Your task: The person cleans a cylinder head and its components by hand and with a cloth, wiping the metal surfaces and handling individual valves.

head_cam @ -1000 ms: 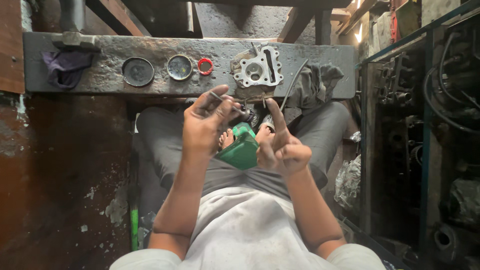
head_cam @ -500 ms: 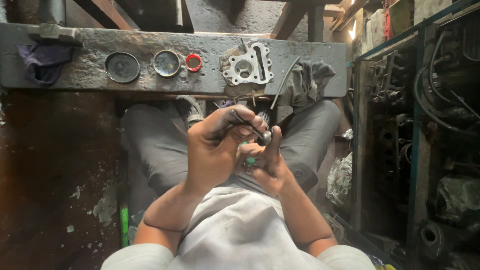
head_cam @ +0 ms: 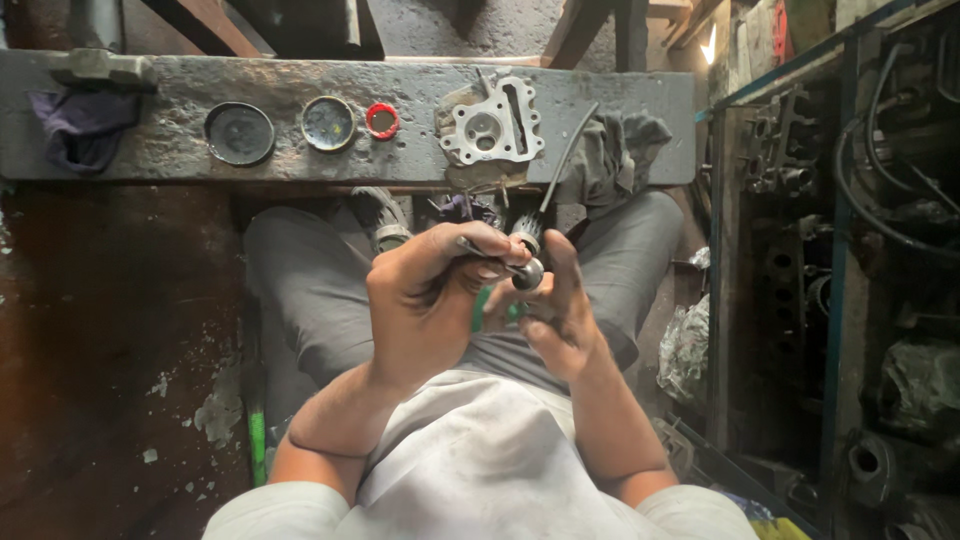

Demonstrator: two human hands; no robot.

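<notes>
Just below the gasket [head_cam: 493, 127] on the counter [head_cam: 150, 150], we pinch a small metal valve [head_cam: 527, 272], hard, light and greasy, between left hand [head_cam: 425, 300] and right hand [head_cam: 555, 320] fingers, gripping its stem.

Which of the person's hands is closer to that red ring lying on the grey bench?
Left. The left hand is below the red ring, only slightly to its right; the right hand is farther off to the right, at about the same height.
</notes>
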